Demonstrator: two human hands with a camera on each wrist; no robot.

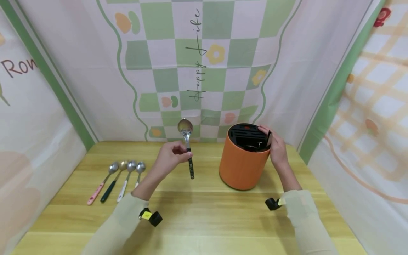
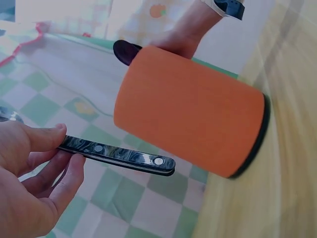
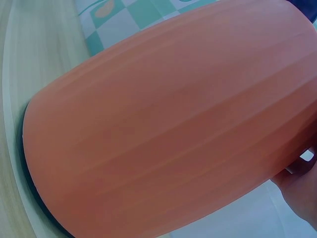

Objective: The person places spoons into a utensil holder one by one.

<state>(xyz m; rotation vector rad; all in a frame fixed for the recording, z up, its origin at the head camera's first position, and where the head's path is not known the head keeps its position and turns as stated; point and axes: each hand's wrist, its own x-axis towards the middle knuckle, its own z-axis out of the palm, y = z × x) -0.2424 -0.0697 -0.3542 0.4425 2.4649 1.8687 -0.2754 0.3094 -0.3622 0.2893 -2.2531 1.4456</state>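
My left hand [image 1: 172,157] pinches a spoon [image 1: 190,163] by its black marbled handle, between thumb and fingers. The steel bowl points up and away, and the handle end hangs free over the table. In the left wrist view, two rivets show on the handle [image 2: 119,151]. To the right stands an orange utensil holder [image 1: 240,166] with a slotted black top [image 1: 248,134]. My right hand [image 1: 277,150] grips the holder at its right upper rim, fingers over the edge. The right wrist view is mostly filled by the orange wall [image 3: 163,119], which hides most of that hand.
Several spoons lie side by side on the left of the wooden table [image 1: 204,219], including one with a pink handle [image 1: 95,194] and one with a dark green handle [image 1: 108,191]. A checkered cloth [image 1: 213,78] hangs behind the table; printed cloths flank both sides.
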